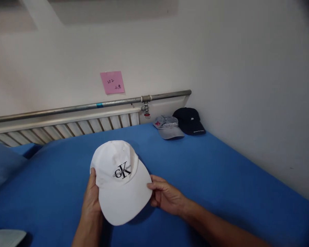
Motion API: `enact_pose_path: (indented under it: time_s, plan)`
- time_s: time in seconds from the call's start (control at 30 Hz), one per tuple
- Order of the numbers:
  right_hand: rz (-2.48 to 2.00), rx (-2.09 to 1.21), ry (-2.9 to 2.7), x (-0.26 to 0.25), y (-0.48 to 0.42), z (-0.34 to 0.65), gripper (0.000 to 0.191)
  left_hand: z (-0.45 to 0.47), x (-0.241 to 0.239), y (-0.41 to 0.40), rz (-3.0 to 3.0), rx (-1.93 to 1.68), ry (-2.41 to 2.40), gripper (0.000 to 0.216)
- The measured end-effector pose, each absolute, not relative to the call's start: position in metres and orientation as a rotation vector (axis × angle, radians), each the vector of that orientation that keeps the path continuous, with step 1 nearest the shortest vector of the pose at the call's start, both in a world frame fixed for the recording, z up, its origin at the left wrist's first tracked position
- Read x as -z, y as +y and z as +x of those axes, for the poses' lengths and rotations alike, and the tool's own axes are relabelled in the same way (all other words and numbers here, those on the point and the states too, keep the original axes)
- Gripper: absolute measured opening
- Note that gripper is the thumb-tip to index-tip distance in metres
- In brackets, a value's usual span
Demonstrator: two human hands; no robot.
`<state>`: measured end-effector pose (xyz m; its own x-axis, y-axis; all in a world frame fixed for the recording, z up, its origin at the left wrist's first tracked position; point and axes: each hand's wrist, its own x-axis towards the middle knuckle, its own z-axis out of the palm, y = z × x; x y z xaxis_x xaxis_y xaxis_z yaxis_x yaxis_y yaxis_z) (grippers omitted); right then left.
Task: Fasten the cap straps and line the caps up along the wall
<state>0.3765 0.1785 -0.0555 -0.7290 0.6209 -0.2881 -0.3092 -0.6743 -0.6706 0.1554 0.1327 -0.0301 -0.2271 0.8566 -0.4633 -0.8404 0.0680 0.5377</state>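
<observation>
Both hands hold a white baseball cap [126, 199] with black lettering on its front, brim toward me, above a blue-covered surface. My left hand [92, 195] grips the cap's left side, thumb on the outside and its other fingers hidden behind. At the brim's right edge, my right hand [164, 195] pinches it between thumb and fingers. Farther back lie a grey denim-look cap [168, 125] with a red mark and a black cap [189, 120], side by side and touching.
The blue surface [208, 178] meets the wall on the right. Behind it run a radiator [92, 125] and a metal pipe [67, 109] with a red-handled valve [146, 113]. A pink note [112, 82] is on the wall. A pale brim-shaped object [7, 237] shows at lower left.
</observation>
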Motion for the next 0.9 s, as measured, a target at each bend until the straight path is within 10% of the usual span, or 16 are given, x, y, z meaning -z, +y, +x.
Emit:
enact_pose_path:
  time_s: [0.6,0.9]
  plan:
    - [-0.664,-1.968,-0.890,0.061,0.261,0.366,0.030,0.188,0.055,0.150,0.286,-1.577,1.244,0.030]
    - [-0.657,-1.800,-0.848,0.070,0.363,0.344,0.022,0.178,0.086,0.156,0.326,-1.571,1.211,0.050]
